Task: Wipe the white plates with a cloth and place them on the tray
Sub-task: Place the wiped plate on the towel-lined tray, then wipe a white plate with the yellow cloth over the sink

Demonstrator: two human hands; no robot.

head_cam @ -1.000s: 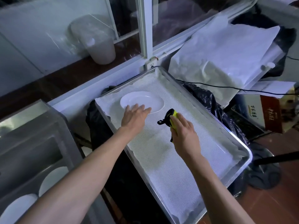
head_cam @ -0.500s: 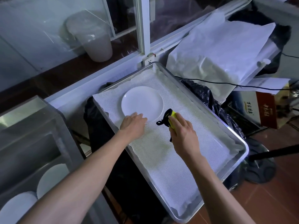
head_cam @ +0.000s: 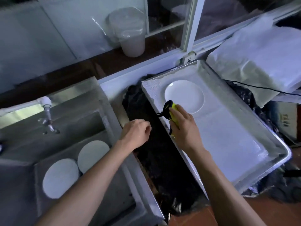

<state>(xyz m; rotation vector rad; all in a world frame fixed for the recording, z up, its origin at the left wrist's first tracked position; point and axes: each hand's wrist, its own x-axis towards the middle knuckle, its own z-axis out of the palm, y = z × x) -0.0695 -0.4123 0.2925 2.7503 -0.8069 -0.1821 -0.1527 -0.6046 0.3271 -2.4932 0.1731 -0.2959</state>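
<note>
One white plate [head_cam: 184,95] lies flat at the far left end of the metal tray [head_cam: 275,142], which is lined with white mesh cloth. My right hand [head_cam: 184,126] hovers over the tray's near left edge and grips a yellow cloth with a black strap [head_cam: 173,111]. My left hand [head_cam: 136,133] hangs empty with loosely curled fingers over the dark gap between tray and sink. Two more white plates [head_cam: 61,177] [head_cam: 92,154] lie in the steel sink [head_cam: 104,181] at the lower left.
A tap [head_cam: 47,115] juts over the sink's back. A plastic-wrapped bucket [head_cam: 128,31] stands on the ledge behind the window frame. White paper bundles [head_cam: 254,59] and a black cable [head_cam: 260,88] lie right of the tray. Black plastic sheeting [head_cam: 156,152] fills the gap.
My left hand has left the plate and drawn back left off the tray toward the sink. The view has swung left, showing the sink and its plates. The right hand still holds the cloth.
</note>
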